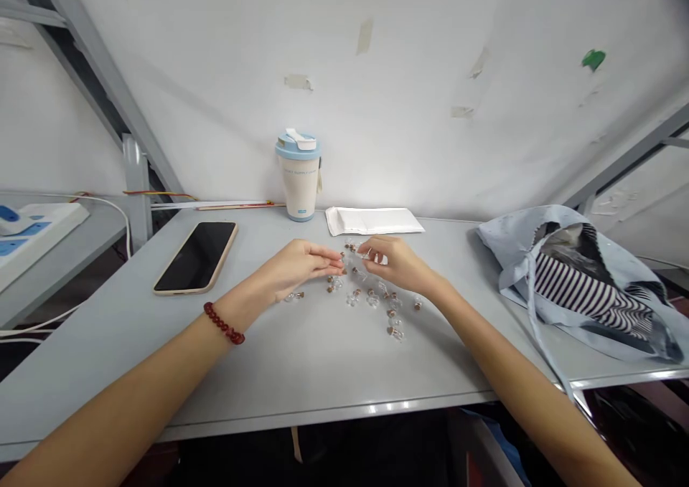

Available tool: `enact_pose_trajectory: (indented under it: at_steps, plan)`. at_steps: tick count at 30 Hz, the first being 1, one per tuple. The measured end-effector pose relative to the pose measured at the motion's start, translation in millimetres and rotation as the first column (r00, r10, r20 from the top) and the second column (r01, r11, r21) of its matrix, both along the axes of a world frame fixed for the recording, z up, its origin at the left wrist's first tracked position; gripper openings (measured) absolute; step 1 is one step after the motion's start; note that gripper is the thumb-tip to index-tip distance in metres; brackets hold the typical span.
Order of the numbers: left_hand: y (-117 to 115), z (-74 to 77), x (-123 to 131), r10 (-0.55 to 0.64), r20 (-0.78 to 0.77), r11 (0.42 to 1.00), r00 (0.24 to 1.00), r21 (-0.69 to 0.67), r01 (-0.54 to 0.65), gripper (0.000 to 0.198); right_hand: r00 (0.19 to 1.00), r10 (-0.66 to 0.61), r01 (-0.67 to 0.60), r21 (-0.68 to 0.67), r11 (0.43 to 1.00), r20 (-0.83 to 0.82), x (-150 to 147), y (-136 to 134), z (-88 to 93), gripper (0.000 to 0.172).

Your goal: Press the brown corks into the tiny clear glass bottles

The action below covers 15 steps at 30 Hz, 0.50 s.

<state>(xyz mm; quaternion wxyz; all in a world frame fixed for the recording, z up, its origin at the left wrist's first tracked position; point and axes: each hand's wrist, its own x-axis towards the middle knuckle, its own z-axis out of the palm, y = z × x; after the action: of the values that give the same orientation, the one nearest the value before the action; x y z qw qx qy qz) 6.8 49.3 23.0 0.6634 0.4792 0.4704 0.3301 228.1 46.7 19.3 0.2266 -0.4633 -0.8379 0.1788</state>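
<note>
Several tiny clear glass bottles with cork stoppers (372,298) lie scattered on the grey desk (301,372) between and below my hands. My left hand (309,263), with a red beaded bracelet (223,323) on the wrist, is stretched out flat beside the pile, its fingertips close to a few corks. One small corked bottle (295,296) lies just under that hand, apart from the others. Over the pile's right side, my right hand (395,263) is loosely curved with thumb and fingers apart. Its fingertips hide some bottles behind them, and I see nothing held.
A white padded envelope (374,221) lies behind the bottles, next to a cream cup with a blue lid (299,178). At left rests a phone (197,257), with a power strip (37,232) beyond. A light-blue cloth bag (586,286) slumps at right, its strap over the edge.
</note>
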Motion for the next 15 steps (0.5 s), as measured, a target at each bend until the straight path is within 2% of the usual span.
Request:
enact_pose_trajectory:
  at_steps: [2,4,7,9,11,13,15]
  plan:
    - [1,-4.0,-1,0.029,0.045,0.999,0.999,-0.037,-0.027,0.017,0.984,-0.057,0.062,0.029,0.998,-0.171,-3,-9,-2.7,0.015]
    - [0,-5.1,-1,0.045,-0.007,0.999,0.999,-0.011,-0.045,0.012,0.947,-0.116,0.125,0.01,0.992,-0.299,-6,-14,-4.8,0.015]
    - [-4,-6.0,1,0.026,-0.237,0.978,0.971,0.209,0.025,0.014,0.872,-0.23,0.198,-0.117,0.973,-0.431,-7,-13,-5.9,0.017]
    - [-8,-9.5,5,0.042,-0.417,0.893,0.908,0.424,0.154,0.016,0.813,-0.297,0.214,-0.217,0.952,-0.502,-6,-11,-5.2,0.018]
    - [-11,-16.5,12,0.107,-0.55,0.753,0.828,0.589,0.294,0.019,0.739,-0.33,0.182,-0.297,0.937,-0.588,-4,-10,-3.5,0.018]
    - [-12,-26.1,21,0.169,-0.625,0.62,0.762,0.668,0.411,0.021,0.651,-0.347,0.106,-0.372,0.922,-0.675,-3,-10,-1.8,0.016]
    - [-11,-35.8,29,0.198,-0.676,0.551,0.71,0.676,0.489,0.021,0.584,-0.37,0.022,-0.442,0.897,-0.722,-3,-10,-0.7,0.015]
